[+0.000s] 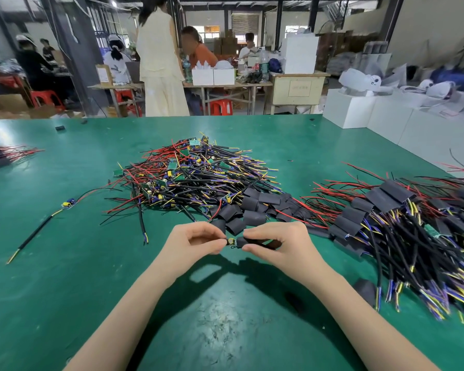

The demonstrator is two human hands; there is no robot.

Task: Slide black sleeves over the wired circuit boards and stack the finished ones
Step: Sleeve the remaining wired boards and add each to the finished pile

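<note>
**Sleeve partly over a board, held between both hands**

The board point(230, 241) sits just above the green table point(65, 263), near the front edge and centred, with its yellow-capped end showing between the two hands. The left hand point(196, 241) pinches that exposed end with curled thumb and forefinger. The right hand point(275, 241) has its fingers curled round the sleeve point(255, 242), which covers the rest of the board and runs to the right under the fingers.

Just behind the hands lies a scatter of loose sleeves point(255, 207), touching the near edge of the big pile point(196, 175) of bare boards with red, black, yellow and purple wires. To the right, a stack point(386, 223) of sleeved boards spreads toward the table's edge, wires fanning forward. One sleeve point(364, 291) lies alone by its near end. A single board point(69, 204) with a long black lead rests well to the left.

Beyond the table stand white boxes point(359, 108) and several people at other benches.
</note>
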